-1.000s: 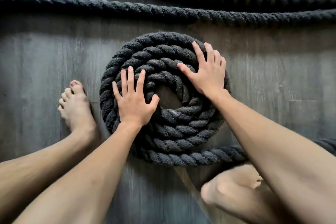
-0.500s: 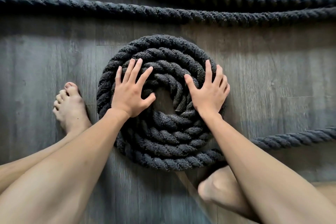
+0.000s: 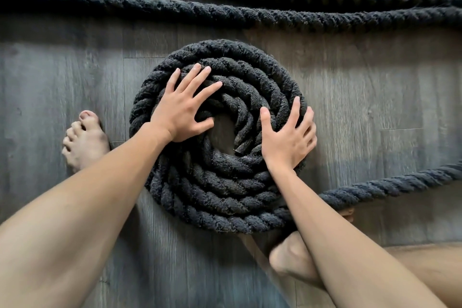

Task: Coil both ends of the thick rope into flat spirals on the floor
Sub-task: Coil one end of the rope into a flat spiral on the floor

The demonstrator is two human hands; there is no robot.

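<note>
A thick black twisted rope lies wound into a flat spiral [image 3: 215, 197] of several turns on the grey wood floor, with a small bare gap at its centre. My left hand [image 3: 182, 107] presses flat on the upper left turns, fingers spread. My right hand [image 3: 287, 137] rests on the right side, fingers spread over the outer turns, thumb toward the centre. The rope's free run [image 3: 390, 186] leaves the spiral at the lower right and goes off to the right edge.
Two more stretches of the same rope [image 3: 225, 14] cross the floor above the spiral. My bare left foot [image 3: 83, 141] stands just left of the spiral. My other foot [image 3: 292, 257] is tucked below it, near the free run.
Both hands have turned clockwise on the spiral: the left moved up and right, the right moved down the right side. The free run swung up into view at the right.
</note>
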